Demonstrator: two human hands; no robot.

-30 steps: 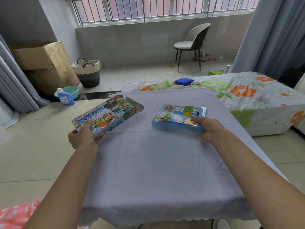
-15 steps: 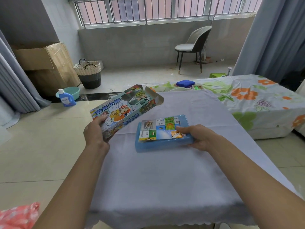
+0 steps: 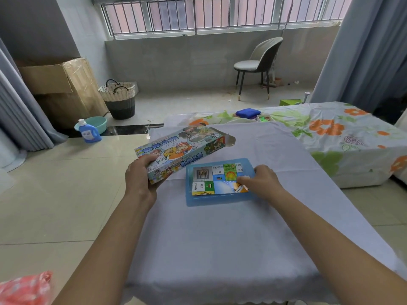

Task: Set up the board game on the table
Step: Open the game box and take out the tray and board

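A blue plastic tray (image 3: 220,198) lies flat on the table's pale cloth (image 3: 220,238), with the folded game board (image 3: 211,180) in it, showing coloured squares. My right hand (image 3: 261,182) rests on the tray's right part, fingertips pinching the folded board's edge. My left hand (image 3: 141,175) grips the near end of the colourful cardboard game box (image 3: 182,150), held tilted above the table's left side, its far flap open. The box partly overlaps the tray's far left corner.
A flowered bed (image 3: 341,137) adjoins the table at the right, with a blue cloth (image 3: 247,112) on it. On the floor to the left stand a detergent bottle (image 3: 88,132), a basin, a woven basket (image 3: 119,99) and a large carton. A chair (image 3: 257,64) stands by the window.
The tray came down and nearer onto the cloth and now lies flat. My right hand shifted from its side onto the folded board. The box in my left hand swung right, closer to the tray.
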